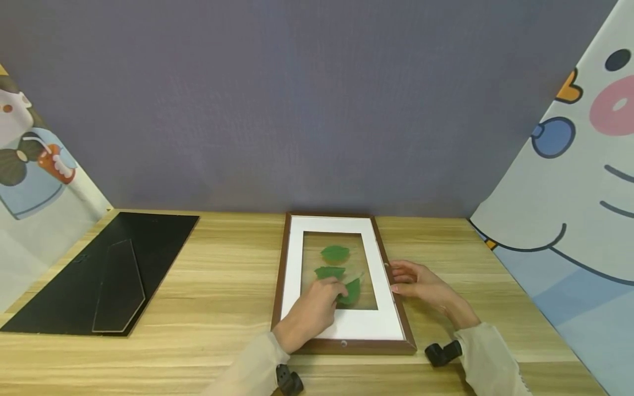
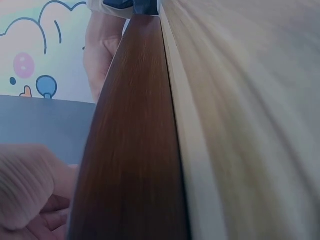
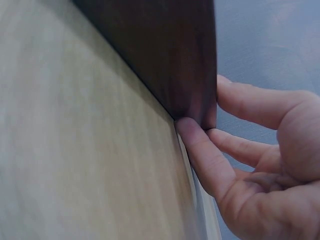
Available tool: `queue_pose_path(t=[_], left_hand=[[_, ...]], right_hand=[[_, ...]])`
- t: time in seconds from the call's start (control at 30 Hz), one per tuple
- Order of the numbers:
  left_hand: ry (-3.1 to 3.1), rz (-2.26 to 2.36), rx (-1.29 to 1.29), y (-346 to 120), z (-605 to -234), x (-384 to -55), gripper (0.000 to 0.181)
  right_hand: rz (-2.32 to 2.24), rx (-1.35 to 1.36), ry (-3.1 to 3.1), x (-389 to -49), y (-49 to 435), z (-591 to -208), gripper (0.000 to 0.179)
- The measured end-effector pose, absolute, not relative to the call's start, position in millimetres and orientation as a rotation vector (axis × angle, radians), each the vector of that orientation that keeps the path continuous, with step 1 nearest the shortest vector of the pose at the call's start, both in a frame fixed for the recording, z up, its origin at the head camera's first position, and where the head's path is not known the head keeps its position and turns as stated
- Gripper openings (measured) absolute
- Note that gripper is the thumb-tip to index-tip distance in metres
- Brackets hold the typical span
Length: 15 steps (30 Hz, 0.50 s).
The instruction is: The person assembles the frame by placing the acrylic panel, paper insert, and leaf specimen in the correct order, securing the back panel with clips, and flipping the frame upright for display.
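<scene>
Left grip (image 1: pixel 315 308) half-hides the leaf (image 1: pixel 354 291) it seemingly pinches; right grip (image 1: pixel 427 286) holds frame (image 1: pixel 369 346); black backing (image 1: pixel 74 291) lies apart.

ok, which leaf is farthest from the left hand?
The topmost leaf in the head view; the other two leaves lie lower, beside the left hand.

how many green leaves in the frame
3: the top leaf, the middle leaf just below it, the lowest leaf at the left hand, which may hide others.
</scene>
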<state>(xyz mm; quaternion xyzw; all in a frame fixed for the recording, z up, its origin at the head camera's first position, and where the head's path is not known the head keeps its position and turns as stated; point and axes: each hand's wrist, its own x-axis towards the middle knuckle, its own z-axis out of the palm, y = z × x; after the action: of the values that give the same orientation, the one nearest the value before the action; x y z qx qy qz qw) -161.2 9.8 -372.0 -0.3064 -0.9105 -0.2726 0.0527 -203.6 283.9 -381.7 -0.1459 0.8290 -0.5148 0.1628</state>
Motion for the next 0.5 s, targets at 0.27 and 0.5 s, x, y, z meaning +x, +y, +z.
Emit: queue_pose_path(t=[0.27,0.5], left_hand=[[-2.765,-0.845,-0.909,0.5,-370.1,-158.6,0.027],[-2.738,-0.857,-0.901,-12.6,-367.7,-155.8,0.026]], right_hand=[[-1.474,-0.368,2.362,-204.1,284.7,-381.8,0.071],[-1.481,-0.393,2.356,-204.7,284.9,-383.1,0.07]])
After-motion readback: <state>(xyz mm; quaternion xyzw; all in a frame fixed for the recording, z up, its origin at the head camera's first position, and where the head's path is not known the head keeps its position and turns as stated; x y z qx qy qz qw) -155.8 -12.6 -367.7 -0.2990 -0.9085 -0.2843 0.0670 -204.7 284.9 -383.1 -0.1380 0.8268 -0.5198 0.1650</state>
